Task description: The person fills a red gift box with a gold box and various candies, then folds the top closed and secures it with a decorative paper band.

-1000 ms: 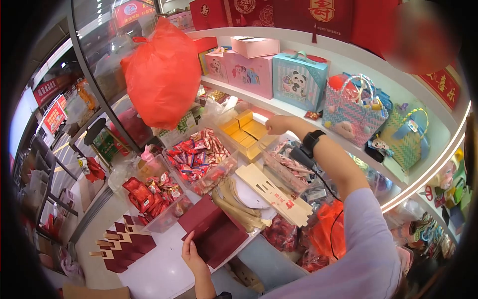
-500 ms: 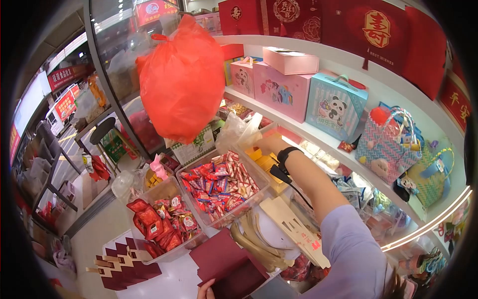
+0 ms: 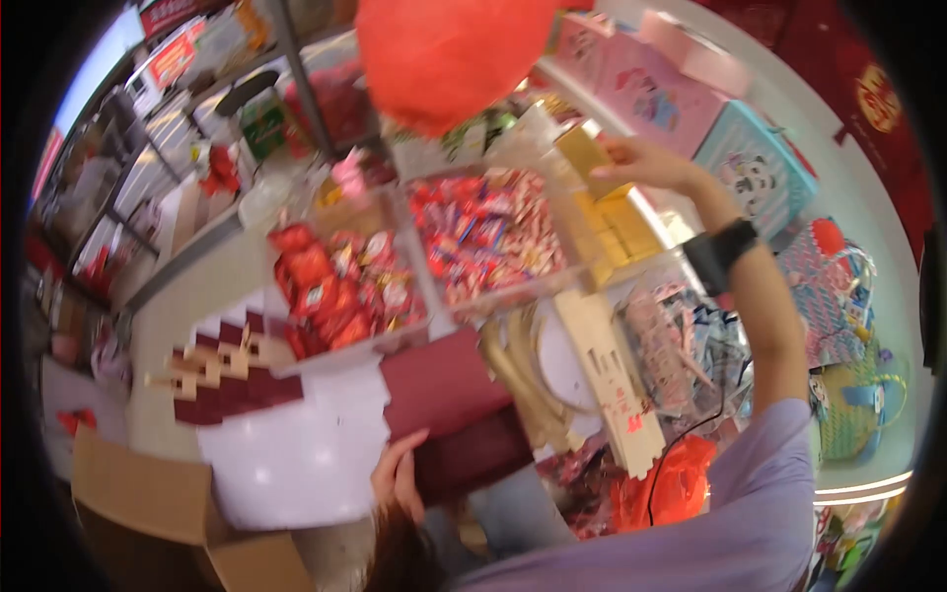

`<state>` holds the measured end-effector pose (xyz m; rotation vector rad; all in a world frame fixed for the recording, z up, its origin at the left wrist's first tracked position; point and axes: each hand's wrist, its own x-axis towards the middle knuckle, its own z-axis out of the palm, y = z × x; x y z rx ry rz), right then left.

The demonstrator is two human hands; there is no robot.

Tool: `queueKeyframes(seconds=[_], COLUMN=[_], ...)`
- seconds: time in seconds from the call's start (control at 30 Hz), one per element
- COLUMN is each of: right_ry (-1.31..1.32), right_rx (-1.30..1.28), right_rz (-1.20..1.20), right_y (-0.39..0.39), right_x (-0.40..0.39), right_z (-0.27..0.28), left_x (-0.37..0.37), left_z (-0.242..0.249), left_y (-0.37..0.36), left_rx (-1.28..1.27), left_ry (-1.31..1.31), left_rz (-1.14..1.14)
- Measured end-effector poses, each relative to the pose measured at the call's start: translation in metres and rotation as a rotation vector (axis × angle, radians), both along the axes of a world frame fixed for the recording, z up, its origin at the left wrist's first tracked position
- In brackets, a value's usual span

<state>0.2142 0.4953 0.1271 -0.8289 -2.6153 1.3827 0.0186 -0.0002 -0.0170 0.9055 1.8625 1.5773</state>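
My right hand (image 3: 641, 163) grips a small gold box (image 3: 582, 158) above a clear bin. More gold boxes (image 3: 623, 232) lie in that bin, right under it. My left hand (image 3: 399, 472) is at the left edge of an open maroon gift box (image 3: 473, 459), its fingers closed on the side wall. The maroon lid (image 3: 434, 380) is folded back away from me, and the dark inside of the box shows. The picture is blurred by motion, so fine print cannot be read.
Clear bins hold striped red-and-blue candy packets (image 3: 483, 232) and red packets (image 3: 316, 301). Folded maroon bags (image 3: 237, 395) lie left. Beige card strips (image 3: 607, 385) lie right of the maroon box. A red plastic bag (image 3: 449, 59) hangs overhead; a cardboard box (image 3: 143, 483) stands front left.
My right hand has lifted a gold box up from the bin, where it was reaching before. The view has swung, so the bins appear higher and more of my left hand shows.
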Motion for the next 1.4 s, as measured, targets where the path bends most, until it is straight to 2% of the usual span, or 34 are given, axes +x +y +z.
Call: queueKeyframes(seconds=[0.03, 0.07, 0.1, 0.13, 0.2, 0.27, 0.33, 0.4, 0.43, 0.5, 0.53, 0.6, 0.67, 0.73, 0.8, 0.83, 0.87, 0.93, 1.0, 1.07, 1.1, 1.2, 1.23, 1.3, 1.33, 1.4], right_ry=[0.045, 0.097, 0.066, 0.034, -0.155, -0.27, -0.321, -0.497, -0.502, -0.564, -0.576, -0.354, 0.051, -0.013, -0.028, -0.085, -0.337, -0.904, -1.153, -0.938, -0.839, -0.783, -0.784, -0.553, -0.553, -0.592], right_rx=[-0.065, -0.116, -0.216, -0.293, 0.212, 0.555, 0.634, 0.477, 0.477, 0.313, 0.319, 0.347, 0.347, 0.051, 0.042, 0.063, 0.241, 0.387, 0.338, 0.211, 0.179, 0.47, 0.467, 0.216, 0.214, 0.167], right_rz=[0.07, 0.129, 0.283, 0.432, 0.694, 0.792, 0.844, 0.842, 0.831, 0.957, 0.933, 0.797, 0.661, 0.566, 0.347, 0.221, 0.142, -0.174, -0.078, -0.142, -0.084, -0.131, -0.13, -0.359, -0.36, -0.692], right_y=[-0.053, -0.101, -0.144, -0.182, -0.255, -0.312, -0.337, -0.345, -0.342, -0.33, -0.332, -0.33, -0.319, -0.299, -0.252, -0.216, -0.19, -0.164, -0.14, -0.155, -0.156, -0.163, -0.159, -0.143, -0.141, -0.134], right_x=[-0.01, -0.018, -0.023, -0.029, -0.043, -0.055, -0.066, -0.08, -0.083, -0.09, -0.089, -0.076, -0.054, -0.021, 0.029, 0.06, 0.088, 0.134, 0.182, 0.21, 0.216, 0.23, 0.237, 0.248, 0.246, 0.245], right_z=[0.022, 0.034, 0.033, 0.033, 0.028, -0.007, -0.052, -0.072, -0.091, -0.12, -0.118, -0.111, -0.09, -0.006, 0.022, 0.017, 0.02, 0.004, -0.045, -0.082, -0.107, -0.127, -0.123, -0.104, -0.098, -0.092], left_x=[0.001, -0.002, -0.001, -0.002, -0.003, -0.003, -0.002, -0.003, -0.003, 0.002, 0.001, -0.002, -0.004, -0.006, -0.005, -0.004, -0.002, -0.002, -0.005, -0.004, -0.004, -0.004, -0.005, -0.005, -0.004, -0.003], left_z=[0.013, 0.004, 0.01, 0.005, -0.003, -0.008, -0.006, -0.009, -0.013, -0.009, -0.01, -0.02, -0.024, -0.023, -0.019, -0.016, -0.014, -0.012, -0.02, -0.017, -0.016, -0.016, -0.017, -0.016, -0.015, -0.015], left_y=[0.003, 0.001, 0.003, 0.006, 0.004, 0.007, 0.006, 0.007, 0.006, 0.006, 0.005, 0.007, 0.01, 0.01, 0.008, 0.007, 0.007, 0.006, 0.009, 0.008, 0.006, 0.006, 0.005, 0.006, 0.006, 0.007], left_rx=[-0.058, -0.013, -0.016, 0.099, 0.079, 0.148, 0.162, 0.187, 0.191, 0.225, 0.24, 0.221, 0.234, 0.236, 0.22, 0.191, 0.194, 0.192, 0.228, 0.193, 0.193, 0.179, 0.184, 0.19, 0.183, 0.178], left_ry=[-0.068, -0.073, -0.073, -0.068, -0.093, -0.148, -0.15, -0.149, -0.144, -0.104, -0.108, -0.08, -0.185, -0.106, -0.119, -0.109, -0.115, -0.163, -0.132, -0.146, -0.147, -0.133, -0.128, -0.12, -0.121, -0.121], left_rz=[-0.007, -0.01, -0.021, -0.077, -0.101, -0.123, -0.137, -0.16, -0.147, -0.116, -0.138, -0.102, -0.116, -0.133, -0.117, -0.118, -0.129, -0.106, -0.125, -0.115, -0.116, -0.106, -0.111, -0.117, -0.111, -0.103])
